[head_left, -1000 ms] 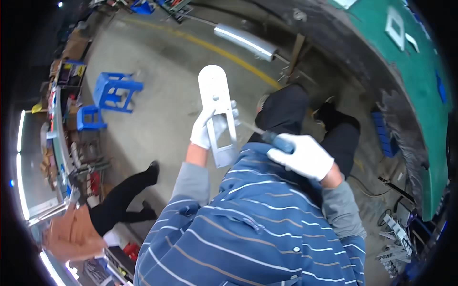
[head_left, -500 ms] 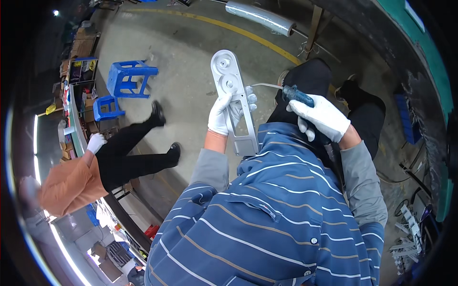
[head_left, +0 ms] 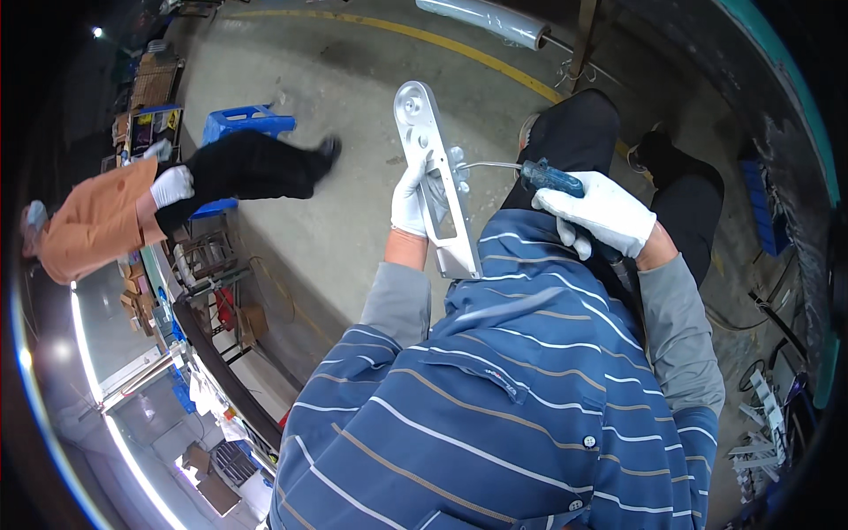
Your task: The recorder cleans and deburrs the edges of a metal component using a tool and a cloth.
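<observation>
My gloved left hand (head_left: 409, 201) grips a long silver metal part (head_left: 415, 124) around its middle, fingers partly hidden behind it. The part has a rounded far end with round recesses and a long slot towards its near end, close to my shirt. My gloved right hand (head_left: 605, 212) is closed round a blue-handled hand tool (head_left: 552, 179) with a thin bent metal shaft. The shaft points left, its tip at the part's right edge by my left fingers; whether it touches, I cannot tell. A blurred pale streak (head_left: 512, 305) crosses my shirt, too smeared to name.
At the left a person in an orange top (head_left: 102, 216) and white gloves walks past, partly covering a blue stool (head_left: 247, 121). A plastic-wrapped roll (head_left: 486, 19) lies at the far side. Metal pieces (head_left: 761, 433) sit at the lower right, a blue crate (head_left: 764, 208) above them.
The metal part has turned slightly to show its edge more, and the tool's tip sits a little lower. The other person has moved farther ahead at the left. The pale streak has appeared.
</observation>
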The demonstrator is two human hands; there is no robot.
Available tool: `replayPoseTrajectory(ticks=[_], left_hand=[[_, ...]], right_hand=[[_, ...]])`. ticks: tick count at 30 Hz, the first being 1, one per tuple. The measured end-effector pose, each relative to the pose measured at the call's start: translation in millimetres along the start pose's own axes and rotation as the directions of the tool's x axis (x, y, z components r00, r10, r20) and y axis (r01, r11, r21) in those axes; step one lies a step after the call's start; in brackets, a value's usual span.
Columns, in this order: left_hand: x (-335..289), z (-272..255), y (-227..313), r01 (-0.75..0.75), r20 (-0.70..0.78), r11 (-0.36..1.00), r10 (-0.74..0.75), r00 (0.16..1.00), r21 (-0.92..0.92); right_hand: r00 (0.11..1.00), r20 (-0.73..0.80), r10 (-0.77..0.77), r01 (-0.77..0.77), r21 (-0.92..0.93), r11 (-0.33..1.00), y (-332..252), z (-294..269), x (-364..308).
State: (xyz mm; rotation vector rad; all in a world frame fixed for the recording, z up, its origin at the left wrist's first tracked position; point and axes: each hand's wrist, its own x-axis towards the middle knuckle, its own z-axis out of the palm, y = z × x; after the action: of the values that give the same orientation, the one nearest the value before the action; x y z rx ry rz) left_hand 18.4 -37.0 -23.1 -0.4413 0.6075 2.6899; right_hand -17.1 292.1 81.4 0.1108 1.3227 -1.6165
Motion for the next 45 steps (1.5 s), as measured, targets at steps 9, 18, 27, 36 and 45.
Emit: replayPoseTrajectory(ticks=[9,18,27,36,45], left_hand=[[-18.7,-4.2,-3.2,-0.042,-0.060,0.997,0.045,0.997,0.058],[-2.6,12.0,2.1,-0.053,-0.147,0.994,0.067,0.987,0.099],[-0.2,8.5,1.9,-0.080,-0.124,0.994,0.089,0.988,0.077],[3.3,-8.5,7.3,-0.041,-0.189,0.980,0.078,0.979,0.193],[3.5,-29.8,-9.7,-0.027,-0.261,0.974,0.086,0.962,0.224]], right_hand=[[1.000,-0.003,-0.023,0.022,-0.010,1.000,24.1,19.2,-9.0],[1.000,-0.005,0.026,-0.026,-0.028,0.999,6.4,8.3,-2.9],[0.993,0.113,0.037,-0.049,0.107,0.993,30.0,-1.5,0.7],[0.961,0.273,-0.048,-0.032,0.279,0.960,56.8,-11.3,-0.7],[0.977,0.215,0.001,-0.026,0.111,0.994,53.2,3.4,-16.8]])
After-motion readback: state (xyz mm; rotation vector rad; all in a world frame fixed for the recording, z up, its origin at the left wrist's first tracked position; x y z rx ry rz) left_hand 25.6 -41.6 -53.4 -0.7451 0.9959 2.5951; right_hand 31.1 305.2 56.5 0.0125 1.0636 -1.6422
